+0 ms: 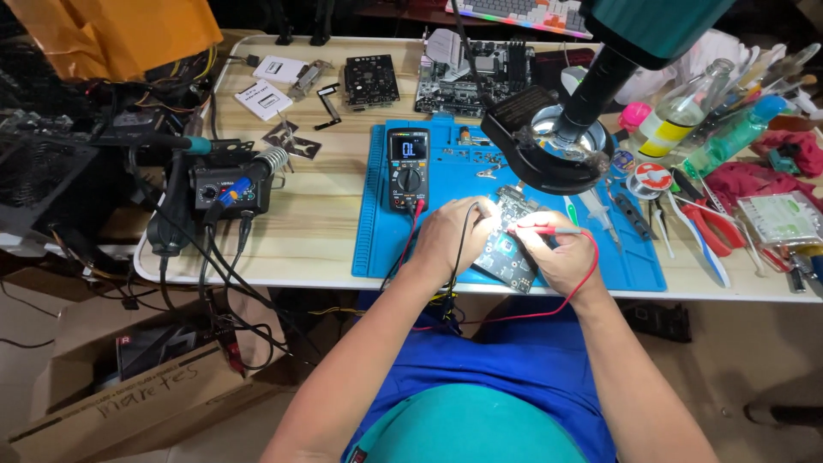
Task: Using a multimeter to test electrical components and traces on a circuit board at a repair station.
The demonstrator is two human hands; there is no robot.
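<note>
While our left hand [447,233] grips the black probe and right hand [559,250] pinches the red probe [549,231] on the circuit board [507,250], we judge probing underway; next, steady tips, read the meter [409,169].

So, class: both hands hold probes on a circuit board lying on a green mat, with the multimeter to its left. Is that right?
Not quite: the mat is blue, not green, as the head view shows. The left hand and right hand do hold probes on the board, the multimeter to its left.

Two hands — left [446,236], right [557,249] — and two probes: black [477,208], red [549,231]. One multimeter [408,168], one blue mat [514,171], one held board [510,240], one soldering station [230,187], one glass bottle [681,110] — two boards at the back [371,81] [476,77].
</note>
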